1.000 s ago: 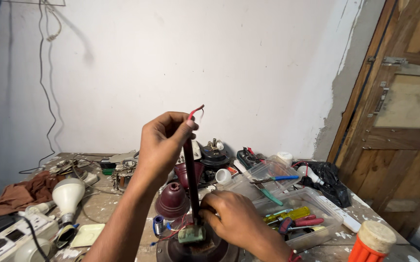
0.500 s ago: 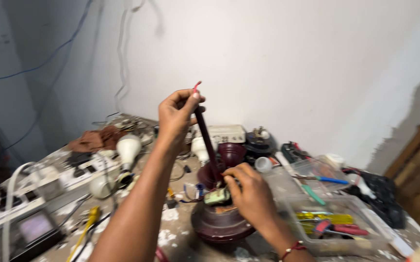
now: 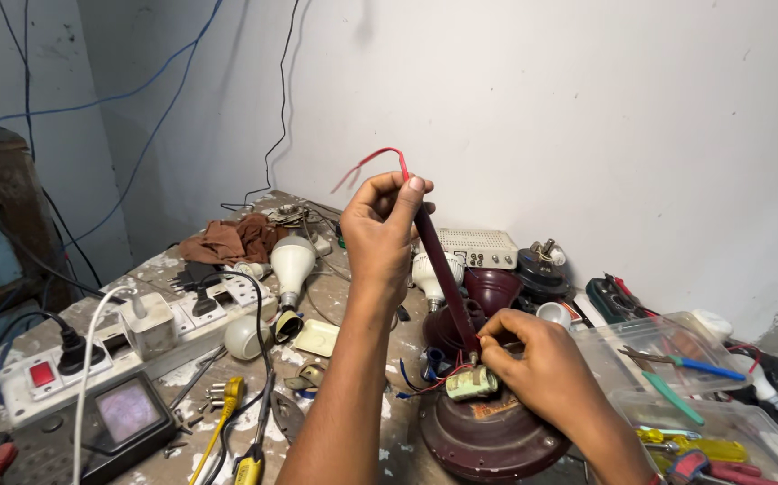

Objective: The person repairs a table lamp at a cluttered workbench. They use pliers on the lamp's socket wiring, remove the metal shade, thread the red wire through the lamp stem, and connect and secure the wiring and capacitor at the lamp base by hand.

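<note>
My left hand (image 3: 378, 224) is raised and grips the top of a dark maroon rod (image 3: 447, 278), with red wires (image 3: 371, 162) sticking out above the fingers. The rod slants down to a round maroon fan housing (image 3: 488, 436) on the workbench. My right hand (image 3: 542, 364) pinches the rod's lower end next to a small cylindrical capacitor (image 3: 472, 383) that rests on the housing with red and blue wires around it.
A power strip with plugs (image 3: 137, 337) and a small meter (image 3: 124, 413) lie at left. White bulbs (image 3: 292, 262), a brown rag (image 3: 227, 241), a yellow screwdriver (image 3: 218, 422), maroon domes (image 3: 495, 287) and a clear plastic tray of tools (image 3: 703, 404) crowd the bench.
The view has swung left, revealing the power strip and meter. Both hands keep their hold on the rod, which now leans more to the left at its top.
</note>
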A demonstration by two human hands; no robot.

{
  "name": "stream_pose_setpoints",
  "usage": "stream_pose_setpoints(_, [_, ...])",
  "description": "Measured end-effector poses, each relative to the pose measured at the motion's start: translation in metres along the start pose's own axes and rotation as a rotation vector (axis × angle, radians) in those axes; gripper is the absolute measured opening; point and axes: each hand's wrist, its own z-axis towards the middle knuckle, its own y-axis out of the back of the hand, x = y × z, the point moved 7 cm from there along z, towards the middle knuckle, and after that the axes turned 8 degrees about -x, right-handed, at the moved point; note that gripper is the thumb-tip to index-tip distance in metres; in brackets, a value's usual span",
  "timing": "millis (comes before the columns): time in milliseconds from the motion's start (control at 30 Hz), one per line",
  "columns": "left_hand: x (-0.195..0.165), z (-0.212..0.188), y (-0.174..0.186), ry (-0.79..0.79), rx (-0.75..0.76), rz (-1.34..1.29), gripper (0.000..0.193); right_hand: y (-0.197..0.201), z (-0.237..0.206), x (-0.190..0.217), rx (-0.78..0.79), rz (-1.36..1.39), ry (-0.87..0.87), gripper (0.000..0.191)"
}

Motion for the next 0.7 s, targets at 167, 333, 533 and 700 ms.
stream_pose_setpoints(167, [0.012,0.001,0.000,-0.044,0.002,-0.008,0.011,0.005,-0.001,0.006,-0.007,-0.039,0.209,0.020])
stream_pose_setpoints(333, [0.016,0.005,-0.004,-0.087,0.005,0.012,0.012,0.005,0.003,0.001,-0.031,-0.048,0.241,0.019])
stream_pose_setpoints(533, [0.014,0.004,-0.008,-0.072,-0.019,0.133,0.014,0.011,0.005,0.003,-0.038,-0.042,0.243,0.018])
stream_pose_setpoints(700, [0.008,-0.002,-0.012,-0.080,0.002,0.158,0.016,0.012,0.002,0.005,-0.005,-0.078,0.257,0.019])
